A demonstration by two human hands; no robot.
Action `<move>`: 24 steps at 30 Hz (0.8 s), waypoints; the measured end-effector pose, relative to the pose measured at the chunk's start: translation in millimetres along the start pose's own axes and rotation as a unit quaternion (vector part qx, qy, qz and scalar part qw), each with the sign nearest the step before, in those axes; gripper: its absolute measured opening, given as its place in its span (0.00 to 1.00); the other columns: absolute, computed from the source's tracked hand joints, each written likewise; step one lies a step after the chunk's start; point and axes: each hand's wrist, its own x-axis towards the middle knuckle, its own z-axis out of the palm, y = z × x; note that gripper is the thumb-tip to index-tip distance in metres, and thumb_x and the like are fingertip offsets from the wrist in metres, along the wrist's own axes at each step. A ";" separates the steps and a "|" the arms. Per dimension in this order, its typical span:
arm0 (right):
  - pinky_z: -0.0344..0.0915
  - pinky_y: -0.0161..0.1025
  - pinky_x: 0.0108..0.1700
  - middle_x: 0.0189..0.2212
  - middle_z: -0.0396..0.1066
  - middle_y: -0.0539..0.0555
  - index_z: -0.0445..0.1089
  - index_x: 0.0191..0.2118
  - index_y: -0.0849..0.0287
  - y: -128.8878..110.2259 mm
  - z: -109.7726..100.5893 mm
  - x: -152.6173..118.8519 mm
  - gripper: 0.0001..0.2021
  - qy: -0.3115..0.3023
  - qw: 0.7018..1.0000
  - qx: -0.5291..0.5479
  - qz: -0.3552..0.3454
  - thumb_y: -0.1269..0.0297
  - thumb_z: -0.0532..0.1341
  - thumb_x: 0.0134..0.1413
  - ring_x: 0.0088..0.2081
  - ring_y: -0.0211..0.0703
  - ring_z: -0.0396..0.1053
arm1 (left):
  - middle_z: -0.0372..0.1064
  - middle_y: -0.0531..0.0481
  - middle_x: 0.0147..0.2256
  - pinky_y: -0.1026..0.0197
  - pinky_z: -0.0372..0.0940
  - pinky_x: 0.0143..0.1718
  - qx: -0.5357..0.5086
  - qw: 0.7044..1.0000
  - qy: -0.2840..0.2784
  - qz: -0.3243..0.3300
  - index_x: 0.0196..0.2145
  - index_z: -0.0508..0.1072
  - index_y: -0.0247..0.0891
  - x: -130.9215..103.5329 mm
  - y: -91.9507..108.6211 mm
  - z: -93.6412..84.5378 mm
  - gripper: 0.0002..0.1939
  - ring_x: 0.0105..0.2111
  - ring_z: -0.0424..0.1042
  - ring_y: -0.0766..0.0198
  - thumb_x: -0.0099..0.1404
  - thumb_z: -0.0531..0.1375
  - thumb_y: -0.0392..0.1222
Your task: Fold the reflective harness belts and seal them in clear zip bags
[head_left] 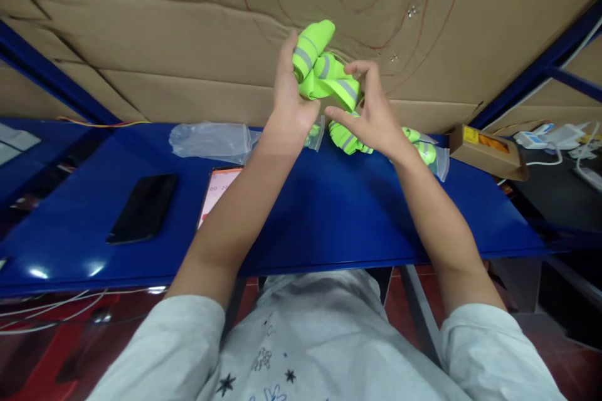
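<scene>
In the head view, a neon yellow-green reflective strap [345, 89] with grey bands is held up before the cardboard, partly rolled and partly in loose folds. My left hand [294, 91] wraps around the rolled part from the left and below. From the right, my right hand [371, 103] curls loosely about the folded end, thumb and forefinger apart with the strap between them; its other fingers are partly hidden. Under the hands, a second bundle of the same strap [347, 136] lies on the blue table [324, 219]. More green bundles in clear bags [426, 149] lie behind my right wrist.
A clear plastic bag [209, 140] lies along the table's back. Left of my arm are a black phone [143, 208] and a phone with a lit screen [217, 191], partly covered. An open cardboard box [489, 151] stands right, beside white cables. Cardboard [188, 31] walls the back.
</scene>
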 end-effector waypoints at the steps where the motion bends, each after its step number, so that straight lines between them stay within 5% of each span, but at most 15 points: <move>1: 0.67 0.51 0.64 0.58 0.69 0.54 0.63 0.56 0.46 -5.7 0.0 -2.3 0.19 0.026 0.999 -0.027 -0.007 0.47 0.63 0.66 0.59 0.50 0.66 | 0.81 0.59 0.49 0.50 0.66 0.66 0.017 1.000 0.006 0.009 0.67 0.64 0.64 -0.4 1.0 0.6 0.43 0.73 0.56 0.59 0.53 0.54 0.69; 8: 0.67 0.50 0.66 0.54 0.69 0.56 0.72 0.42 0.45 -18.3 1.6 -6.1 0.06 0.121 0.991 -0.057 -0.003 0.57 0.58 0.70 0.60 0.48 0.65 | 0.80 0.64 0.49 0.50 0.67 0.66 0.046 0.997 0.032 0.048 0.69 0.60 0.68 2.8 11.9 -3.6 0.42 0.73 0.55 0.63 0.56 0.51 0.69; 12: 0.70 0.53 0.62 0.52 0.73 0.55 0.70 0.47 0.47 -0.2 12.6 -3.1 0.06 0.126 0.992 -0.005 0.013 0.56 0.58 0.70 0.57 0.50 0.70 | 0.81 0.63 0.49 0.54 0.68 0.64 -0.046 0.998 -0.034 0.030 0.66 0.64 0.68 5.6 9.9 -9.0 0.40 0.73 0.56 0.63 0.54 0.56 0.66; 16: 0.71 0.54 0.60 0.49 0.77 0.55 0.69 0.49 0.49 10.8 16.7 -2.0 0.15 0.120 0.992 0.013 0.047 0.45 0.59 0.68 0.52 0.53 0.74 | 0.82 0.62 0.47 0.53 0.69 0.63 -0.070 0.994 -0.083 0.001 0.62 0.69 0.70 8.7 5.1 -11.7 0.38 0.72 0.58 0.61 0.51 0.57 0.69; 24: 0.70 0.50 0.61 0.47 0.76 0.51 0.66 0.43 0.45 -10.5 10.9 -0.3 0.11 0.030 0.995 0.099 -0.003 0.45 0.57 0.68 0.51 0.48 0.72 | 0.82 0.61 0.46 0.50 0.65 0.68 -0.044 0.999 -0.017 0.018 0.56 0.74 0.63 9.8 14.8 -12.1 0.26 0.74 0.53 0.61 0.61 0.54 0.63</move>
